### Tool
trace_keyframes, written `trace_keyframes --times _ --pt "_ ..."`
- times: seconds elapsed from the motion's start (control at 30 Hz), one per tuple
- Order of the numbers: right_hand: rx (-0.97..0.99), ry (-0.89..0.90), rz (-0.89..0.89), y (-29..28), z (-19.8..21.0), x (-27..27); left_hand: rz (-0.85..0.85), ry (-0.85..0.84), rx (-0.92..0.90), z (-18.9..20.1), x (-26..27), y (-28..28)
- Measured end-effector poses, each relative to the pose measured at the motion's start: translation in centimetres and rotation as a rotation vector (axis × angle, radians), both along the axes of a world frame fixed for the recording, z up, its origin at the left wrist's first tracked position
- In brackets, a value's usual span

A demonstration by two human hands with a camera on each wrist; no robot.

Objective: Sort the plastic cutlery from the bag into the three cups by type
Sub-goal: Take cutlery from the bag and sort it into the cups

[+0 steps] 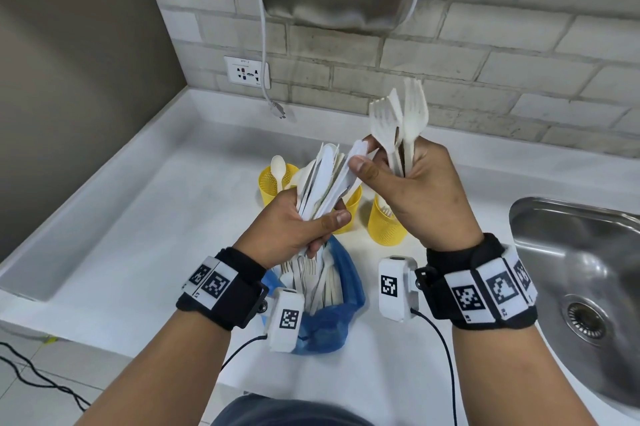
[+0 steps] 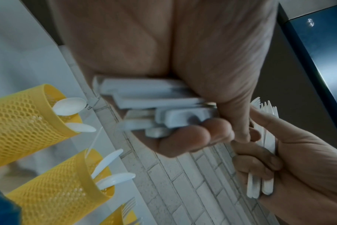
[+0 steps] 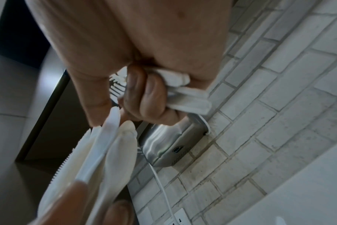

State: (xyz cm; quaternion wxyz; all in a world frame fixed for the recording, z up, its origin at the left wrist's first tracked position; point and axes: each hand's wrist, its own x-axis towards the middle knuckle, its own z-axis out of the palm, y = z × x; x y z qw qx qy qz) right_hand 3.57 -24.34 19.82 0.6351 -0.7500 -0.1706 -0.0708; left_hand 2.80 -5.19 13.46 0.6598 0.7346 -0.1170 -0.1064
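left hand (image 1: 294, 231): wrapped tight round a mixed bundle (image 1: 325, 180), mid frame
right hand (image 1: 422, 190): fist round 3 forks (image 1: 398, 121), thumb pinching the bundle's top
bag (image 1: 332, 308): right below the left hand
cups (image 1: 386, 221): 3, just behind the hands
sink (image 1: 585, 273): right edge

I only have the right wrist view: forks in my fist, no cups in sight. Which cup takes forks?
Observer: The rightmost yellow cup, just below your right hand; fork tines show inside it.
Operator: What's in the other two?
Observer: The left cup holds spoons, and the middle cup holds knives.
Operator: Is the bag empty?
Observer: No. The blue bag on the counter below the left hand has more forks and other pieces in it.
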Motion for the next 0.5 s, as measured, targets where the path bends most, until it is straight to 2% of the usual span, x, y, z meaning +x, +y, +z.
trace_keyframes --times 0.07,0.2,0.33,0.5 --pt "-0.072 0.014 0.013 -0.1 0.1 0.0 0.0 -0.002 -0.001 0.0 -0.1 -0.1" --pt "-0.136 -0.009 -0.084 -0.3 0.1 0.1 -0.041 -0.005 -0.041 0.0 -0.2 -0.3" --pt "0.174 0.093 -0.141 -0.2 -0.5 0.4 -0.012 0.052 -0.108 0.0 -0.2 -0.3" --pt "0.373 0.132 -0.242 0.0 -1.3 0.6 0.003 0.069 -0.097 -0.1 -0.2 -0.2"
